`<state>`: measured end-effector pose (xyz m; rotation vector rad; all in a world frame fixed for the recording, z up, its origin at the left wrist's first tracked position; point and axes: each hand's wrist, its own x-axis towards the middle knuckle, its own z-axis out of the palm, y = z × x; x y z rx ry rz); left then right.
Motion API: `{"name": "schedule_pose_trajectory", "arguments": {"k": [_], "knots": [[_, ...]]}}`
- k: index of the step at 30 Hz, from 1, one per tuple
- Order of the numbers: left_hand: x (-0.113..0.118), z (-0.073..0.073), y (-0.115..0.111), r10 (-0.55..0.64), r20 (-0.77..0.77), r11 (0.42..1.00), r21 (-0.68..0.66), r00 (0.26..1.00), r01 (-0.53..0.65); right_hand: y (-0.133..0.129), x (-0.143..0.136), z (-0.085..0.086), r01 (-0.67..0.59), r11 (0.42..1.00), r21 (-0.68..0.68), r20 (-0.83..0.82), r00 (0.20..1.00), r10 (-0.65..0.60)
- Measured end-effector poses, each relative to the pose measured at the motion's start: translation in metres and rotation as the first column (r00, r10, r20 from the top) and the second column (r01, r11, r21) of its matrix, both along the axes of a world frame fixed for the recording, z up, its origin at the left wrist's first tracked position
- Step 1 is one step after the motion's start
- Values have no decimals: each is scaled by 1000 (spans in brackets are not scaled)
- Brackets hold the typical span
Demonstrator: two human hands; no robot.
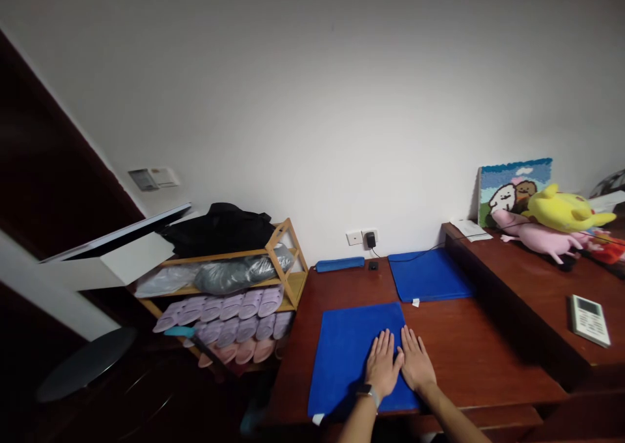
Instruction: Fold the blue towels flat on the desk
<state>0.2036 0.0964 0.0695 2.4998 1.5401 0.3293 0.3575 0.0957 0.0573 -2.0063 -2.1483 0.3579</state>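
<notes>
Blue towel, five o'clock on wooden desk: our left hand lies flat upon it, our right hand flat across its edge, fingers extended. We note lilac slippers on the rack, eight o'clock; wall, twelve.

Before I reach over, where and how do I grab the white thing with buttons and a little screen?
Come from above with your right hand, the nearer one. Pinch the white gadget by its long sides, about halfway along: it lies flat, screen up, and looks slim enough for thumb and fingers to reach across.
</notes>
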Motion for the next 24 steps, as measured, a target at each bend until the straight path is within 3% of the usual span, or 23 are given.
{"name": "schedule_pose_trajectory", "arguments": {"k": [3, 9, 12, 14, 18, 24], "knots": [[-15, -10, 0, 52, -26, 998, -38, 998, -53, 0, 0, -2, 8, 1000, 2, 7, 1000, -8], [-130, -7, -2, 340, -136, 939, 0, 931, -343, 0, -3, -1, 36, 999, 10, -26, 999, -36], [-173, -5, -3, 445, -155, 895, 42, 882, -444, 1, -3, -5, 47, 999, 13, -41, 998, -47], [-186, -7, -4, 468, -146, 884, 65, 872, -463, 2, -4, -9, 56, 998, 12, -38, 998, -56], [-190, -18, -4, 463, -115, 885, 104, 879, -453, 6, -6, -9, 71, 997, -21, 5, 997, -71], [-193, -30, -1, 454, -92, 884, 171, 886, -435, 48, -9, 22, 72, 997, -21, 18, 997, -71]]}}
